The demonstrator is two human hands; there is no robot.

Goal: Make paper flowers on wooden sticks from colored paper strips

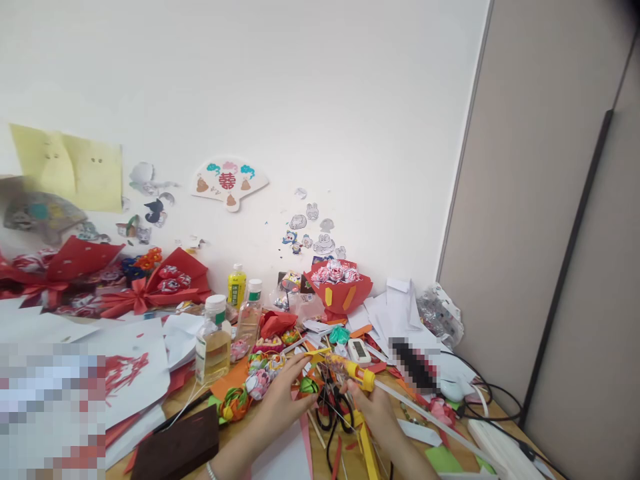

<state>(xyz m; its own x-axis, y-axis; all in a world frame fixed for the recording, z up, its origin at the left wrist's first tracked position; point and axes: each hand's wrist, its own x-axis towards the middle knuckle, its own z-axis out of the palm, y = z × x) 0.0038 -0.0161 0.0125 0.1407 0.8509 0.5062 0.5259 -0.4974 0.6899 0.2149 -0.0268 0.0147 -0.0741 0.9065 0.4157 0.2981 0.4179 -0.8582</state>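
My right hand [375,407] is closed around a yellow glue gun [366,379], its front end pointing left. A long whitish glue stick [425,405] runs out of its back toward the lower right. My left hand [285,403] reaches up from below, its fingertips at a small yellow paper piece [318,355] just before the gun's front end. The left thumb stands apart from the fingers, and the exact grip on the paper is partly hidden. Between the hands lie black-handled scissors [327,410]. Folded paper flowers [259,384] in several colours sit beside my left hand.
A dark brown box [177,443] lies at the lower left, near bottles [214,343] of pale liquid. Toward the wall stands a red-wrapped bouquet [340,293]. White papers [400,307], a small white timer [359,351] and black cables [505,403] crowd the right side.
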